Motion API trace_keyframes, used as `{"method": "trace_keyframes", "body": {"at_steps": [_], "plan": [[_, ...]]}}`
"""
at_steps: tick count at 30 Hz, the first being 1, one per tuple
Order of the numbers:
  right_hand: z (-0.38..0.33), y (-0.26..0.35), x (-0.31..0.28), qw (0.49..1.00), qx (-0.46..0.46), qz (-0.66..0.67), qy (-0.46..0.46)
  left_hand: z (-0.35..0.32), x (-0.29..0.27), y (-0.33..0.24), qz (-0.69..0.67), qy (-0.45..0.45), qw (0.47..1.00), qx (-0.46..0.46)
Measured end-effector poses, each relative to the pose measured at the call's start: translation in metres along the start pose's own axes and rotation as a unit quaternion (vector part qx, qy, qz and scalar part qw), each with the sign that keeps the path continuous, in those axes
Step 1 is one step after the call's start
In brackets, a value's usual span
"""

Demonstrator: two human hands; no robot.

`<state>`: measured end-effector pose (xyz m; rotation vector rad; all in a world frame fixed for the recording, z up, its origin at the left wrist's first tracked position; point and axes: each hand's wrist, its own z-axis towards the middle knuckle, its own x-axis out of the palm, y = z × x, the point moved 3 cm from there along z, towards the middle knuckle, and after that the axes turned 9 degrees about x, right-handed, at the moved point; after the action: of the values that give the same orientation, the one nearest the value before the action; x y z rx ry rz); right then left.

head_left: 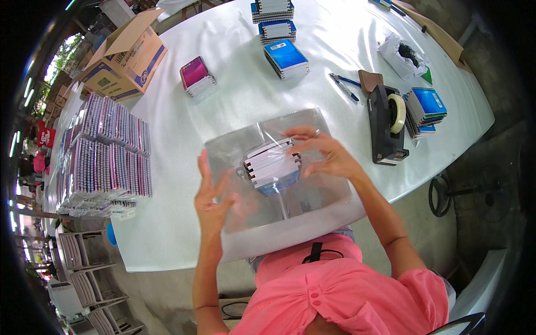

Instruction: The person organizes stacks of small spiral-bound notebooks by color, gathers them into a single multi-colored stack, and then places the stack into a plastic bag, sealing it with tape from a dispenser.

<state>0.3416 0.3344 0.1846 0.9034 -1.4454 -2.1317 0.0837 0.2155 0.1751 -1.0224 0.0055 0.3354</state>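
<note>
A stack of spiral notebooks (pixel 272 167), page edges and a blue cover showing, lies on a clear plastic sheet or bag (pixel 324 195) at the near edge of the table. To the left of the stack, my left hand (pixel 213 192) is raised with spread fingers over the plastic's left side, slightly blurred. My right hand (pixel 326 156), a ring on one finger, reaches over the right side of the stack. Its fingers are curved and apart, the fingertips close to the plastic above the notebooks; whether they touch it I cannot tell.
Plastic-wrapped notebook piles (pixel 103 162) stand at the left, before an open cardboard box (pixel 125 61). A tape dispenser (pixel 385 128), pens (pixel 345 86), and blue notebooks (pixel 425 106) lie at the right. Farther back are a purple notebook stack (pixel 196 75) and a blue stack (pixel 286 56).
</note>
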Motion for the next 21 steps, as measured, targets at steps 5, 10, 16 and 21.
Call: {"method": "trace_keyframes", "body": {"at_steps": [5,10,16,21], "plan": [[-0.003,-0.008,0.021,0.996,0.049,0.078,-0.009,-0.004,0.025,-0.001,0.070,0.052,0.996,0.021],[-0.003,-0.003,0.023,0.998,0.010,0.054,-0.036,0.021,0.029,-0.018,0.189,0.151,0.969,0.055],[-0.003,0.004,0.025,0.998,0.001,-0.003,-0.057,0.034,0.032,-0.025,0.287,0.214,0.930,0.083],[-0.004,0.017,0.025,1.000,0.000,-0.030,-0.008,0.035,0.035,-0.029,0.282,0.188,0.937,0.091]]}}
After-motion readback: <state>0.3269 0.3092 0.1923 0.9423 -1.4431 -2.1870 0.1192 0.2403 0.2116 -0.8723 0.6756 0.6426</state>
